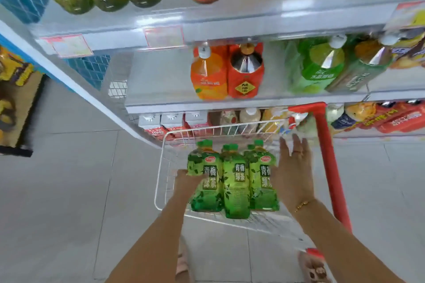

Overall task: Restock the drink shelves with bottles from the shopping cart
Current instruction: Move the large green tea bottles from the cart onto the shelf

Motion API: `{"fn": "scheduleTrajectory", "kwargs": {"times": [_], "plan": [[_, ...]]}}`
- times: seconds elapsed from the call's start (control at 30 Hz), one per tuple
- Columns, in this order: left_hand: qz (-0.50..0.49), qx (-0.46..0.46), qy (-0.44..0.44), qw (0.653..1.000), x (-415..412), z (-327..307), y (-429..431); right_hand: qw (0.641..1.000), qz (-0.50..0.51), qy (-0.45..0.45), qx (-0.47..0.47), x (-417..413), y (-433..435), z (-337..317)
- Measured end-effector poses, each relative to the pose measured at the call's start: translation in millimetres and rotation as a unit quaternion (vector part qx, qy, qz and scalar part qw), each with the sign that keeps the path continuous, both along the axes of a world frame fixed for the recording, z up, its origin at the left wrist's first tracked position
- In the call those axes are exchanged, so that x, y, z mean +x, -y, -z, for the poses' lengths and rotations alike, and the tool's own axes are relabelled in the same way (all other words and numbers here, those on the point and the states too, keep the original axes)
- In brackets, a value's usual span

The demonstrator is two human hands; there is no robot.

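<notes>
In the wire cart (161,167) three bottles of green tea stood upright, packed side by side and touching: the left bottle (204,181), the middle bottle (235,186) and the right bottle (262,179). The left hand (185,179) lay against the outer side of the left bottle. Its fingers were hidden behind the bottle, so I could not tell whether it gripped. The right hand (293,167) was spread flat with straight fingers just beside the right bottle and held nothing. Whether it touched the bottle was unclear.

The bottles looked large and full, so each was probably heavy for one hand. Lifting all three together would call for a firm squeeze from both sides. The sealed plastic walls were likely stiff, but the glossy wrap might be slippery. The narrower waist of the body, or the neck under a green cap (204,143), seemed the surer place to hold. A drop would more likely dent a bottle than shatter it. The middle shelf (161,85) showed bare board left of an orange bottle (208,76), a likely spot for them.
</notes>
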State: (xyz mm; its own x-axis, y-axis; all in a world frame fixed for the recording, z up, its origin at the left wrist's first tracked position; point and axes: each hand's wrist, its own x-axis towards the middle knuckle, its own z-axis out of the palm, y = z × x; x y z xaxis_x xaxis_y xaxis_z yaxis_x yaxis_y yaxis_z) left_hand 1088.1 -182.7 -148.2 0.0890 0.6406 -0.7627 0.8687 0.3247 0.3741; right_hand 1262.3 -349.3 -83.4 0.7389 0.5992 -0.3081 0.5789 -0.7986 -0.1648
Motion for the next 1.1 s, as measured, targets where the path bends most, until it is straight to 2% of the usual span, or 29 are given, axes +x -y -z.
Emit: {"fn": "scheduleTrajectory", "kwargs": {"times": [0.07,0.13,0.17,0.27,0.33,0.5,0.67,0.8,0.93,1.0,1.1], "plan": [[0.025,-0.083,0.012,0.996,-3,5,-10,0.994,0.033,-0.105,0.006,-41,-37,23],[0.042,-0.130,0.050,0.989,-10,11,-16,0.967,0.131,-0.216,-0.021,-74,-67,44],[0.047,-0.149,0.075,0.985,-14,13,-18,0.956,0.176,-0.233,-0.027,-87,-78,52],[0.078,-0.182,0.098,0.975,-17,25,-25,0.945,0.259,-0.189,-0.059,-97,-87,71],[0.083,-0.163,0.109,0.977,-17,29,-26,0.941,0.275,-0.170,-0.099,-95,-83,75],[0.101,-0.115,0.105,0.983,-17,32,-16,0.943,0.264,-0.136,-0.153,-93,-82,82],[0.114,-0.135,0.115,0.977,-14,41,-22,0.955,0.229,-0.114,-0.153,-88,-77,87],[0.134,-0.081,0.130,0.979,-19,27,-24,0.952,0.252,-0.142,-0.098,-89,-75,68],[0.117,0.000,0.197,0.973,-39,-11,-47,0.956,0.253,-0.147,-0.031,-102,-77,36],[0.107,0.063,0.232,0.965,-48,-44,-72,0.958,0.247,-0.145,0.024,-108,-80,16],[0.109,0.193,0.285,0.932,-57,-83,-120,0.955,0.221,-0.146,0.137,-113,-97,-15]]}}
